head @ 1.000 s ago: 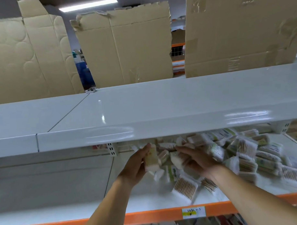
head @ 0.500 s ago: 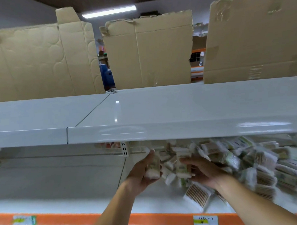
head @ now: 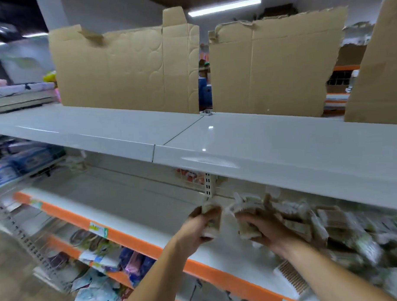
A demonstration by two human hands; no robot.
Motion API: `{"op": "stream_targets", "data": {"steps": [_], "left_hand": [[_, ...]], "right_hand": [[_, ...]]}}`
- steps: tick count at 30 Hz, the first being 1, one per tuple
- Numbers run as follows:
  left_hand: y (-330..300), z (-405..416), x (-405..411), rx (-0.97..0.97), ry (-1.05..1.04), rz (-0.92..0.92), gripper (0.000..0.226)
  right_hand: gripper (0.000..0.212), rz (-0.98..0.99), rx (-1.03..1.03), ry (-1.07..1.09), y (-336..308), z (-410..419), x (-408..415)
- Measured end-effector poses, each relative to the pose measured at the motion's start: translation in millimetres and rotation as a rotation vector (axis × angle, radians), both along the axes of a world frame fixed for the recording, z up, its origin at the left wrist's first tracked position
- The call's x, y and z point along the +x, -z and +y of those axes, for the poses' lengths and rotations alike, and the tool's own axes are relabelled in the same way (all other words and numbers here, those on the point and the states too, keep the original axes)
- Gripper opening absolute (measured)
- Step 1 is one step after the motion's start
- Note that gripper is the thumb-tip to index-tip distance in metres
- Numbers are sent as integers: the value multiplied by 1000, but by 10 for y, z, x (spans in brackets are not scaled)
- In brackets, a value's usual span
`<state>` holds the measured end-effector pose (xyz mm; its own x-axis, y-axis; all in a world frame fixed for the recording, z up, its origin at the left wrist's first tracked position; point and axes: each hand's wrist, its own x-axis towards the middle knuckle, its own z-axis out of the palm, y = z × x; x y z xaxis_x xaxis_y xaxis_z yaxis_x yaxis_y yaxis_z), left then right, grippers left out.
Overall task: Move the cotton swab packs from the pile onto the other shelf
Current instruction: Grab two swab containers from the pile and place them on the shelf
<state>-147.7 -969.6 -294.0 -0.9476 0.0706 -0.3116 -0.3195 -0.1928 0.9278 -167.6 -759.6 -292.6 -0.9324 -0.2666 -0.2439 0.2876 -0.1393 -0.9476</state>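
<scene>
Head view: both hands are loaded under the upper shelf. Left hand (head: pixel 201 226) is curled round one or two cotton swab packs (head: pixel 211 220), held upright just left of the pile. Right hand (head: pixel 265 229) grips a small bundle (head: pixel 246 231) at the pile's left edge; motion blur hides the exact count.

Pile (head: pixel 344 230) sits on the right bay of the lower white shelf (head: pixel 131 197), heaped loosely and running off frame to the right. It looks large, so I judge the bulk is not moved. One loose pack (head: pixel 292 278) lies flat at the shelf front, near the orange price rail (head: pixel 137 241), apart from the heap.

Left bay of that same shelf, past the slotted upright (head: pixel 209 183), shows no packs that I can see. Upper shelf (head: pixel 271 143) carries only cardboard sheets (head: pixel 127 69) propped along its back. So neither candidate destination has any swab packs visible.

My read: early in the job. A handful is gripped but not placed. Which shelf counts as "the other" I cannot tell; the hands sit at the boundary toward the left bay, which hints at that one. Remaining: set these down, then many more trips, plus the stray pack at the front.
</scene>
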Motion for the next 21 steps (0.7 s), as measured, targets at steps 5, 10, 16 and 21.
{"op": "stream_targets", "data": {"steps": [5, 10, 16, 21], "left_hand": [[-49, -506, 272, -91, -193, 52, 41], [-43, -1078, 566, -93, -392, 86, 49], [-67, -1752, 868, -154, -542, 93, 43], [-98, -2391, 999, -206, -664, 87, 65]], "right_hand": [[19, 44, 110, -79, -5, -572, -65], [29, 131, 139, -175, 64, -1197, -70], [32, 212, 142, -253, 99, -1991, -93], [35, 198, 69, -305, 100, -2769, -101]]}}
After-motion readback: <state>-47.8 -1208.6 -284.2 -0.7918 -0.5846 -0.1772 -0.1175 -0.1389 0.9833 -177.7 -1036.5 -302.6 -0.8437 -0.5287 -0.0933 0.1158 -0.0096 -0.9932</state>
